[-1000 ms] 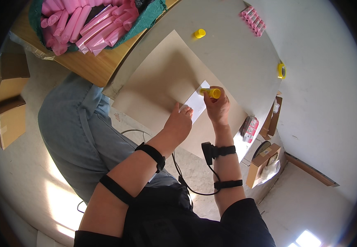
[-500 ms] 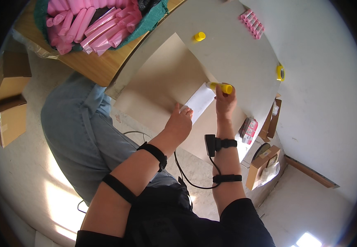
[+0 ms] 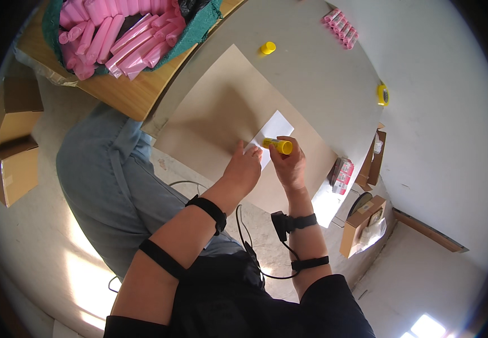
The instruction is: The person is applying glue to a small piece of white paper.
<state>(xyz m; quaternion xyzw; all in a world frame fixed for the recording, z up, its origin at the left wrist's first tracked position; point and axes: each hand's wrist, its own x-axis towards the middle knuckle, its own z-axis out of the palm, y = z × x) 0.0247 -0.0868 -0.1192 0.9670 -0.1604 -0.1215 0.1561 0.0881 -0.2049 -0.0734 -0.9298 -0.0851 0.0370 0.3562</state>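
In my right hand [image 3: 289,164] is a yellow glue stick [image 3: 278,146], its uncapped end turned left onto a white paper strip [image 3: 279,120]. The fingers are wrapped round the tube. My left hand [image 3: 245,168] rests at the strip's near left part, fingers apart and pressing it against a large brown sheet [image 3: 221,73]. The strip lies at a slant on that sheet, and its near end is partly covered by my hands. Farther up the table stands a round yellow cap [image 3: 267,48].
A green sack [image 3: 203,28] of pink rolls [image 3: 109,39] stands on a wooden table at far left. Pink rolled packs [image 3: 341,28] and a yellow tape measure [image 3: 383,95] lie along the grey table's right side. A red-and-white pack [image 3: 342,176] sits nearer. Cardboard boxes [image 3: 16,174] stand on the floor.
My right hand has moved the glue stick along the paper strip, from its far end toward me and left. My left hand stays nearly in place, still on the strip.
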